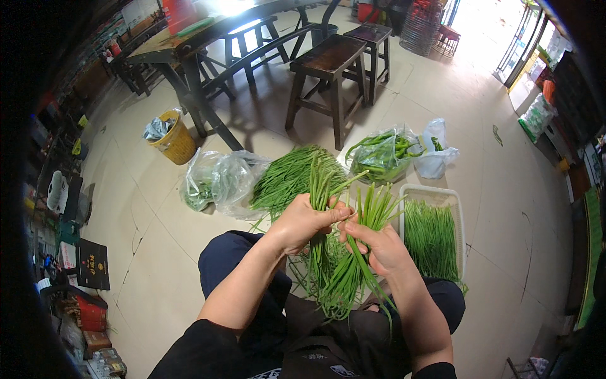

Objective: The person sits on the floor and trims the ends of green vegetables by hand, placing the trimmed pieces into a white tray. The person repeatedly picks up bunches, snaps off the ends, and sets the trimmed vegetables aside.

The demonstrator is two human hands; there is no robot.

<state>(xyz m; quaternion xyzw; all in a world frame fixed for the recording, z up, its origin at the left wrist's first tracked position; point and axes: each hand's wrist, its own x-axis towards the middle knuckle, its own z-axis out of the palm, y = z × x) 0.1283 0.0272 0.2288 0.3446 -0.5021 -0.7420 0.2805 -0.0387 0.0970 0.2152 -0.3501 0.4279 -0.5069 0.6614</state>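
My left hand [305, 220] grips a bunch of green garlic chives [319, 258], pale stem ends up and leaves hanging. A second bunch of chives [343, 284] is in my right hand [378, 244], its cut ends fanned upward. The thumbs and fingertips of both hands meet between the two bunches. Beyond my hands a broad pile of chives [296, 177] lies on the floor. To the right, a white plastic basket [461, 227] holds chives laid in line [428, 239]. Loose green scraps show partly behind the bunches, between my knees.
Green peppers in a clear bag [383, 154] sit beyond the basket, beside a white plastic bag [435, 149]. At left are a clear bag of greens [220, 182] and a yellow bin [177, 142]. Wooden stools [331, 59] and a table [175, 47] stand farther off.
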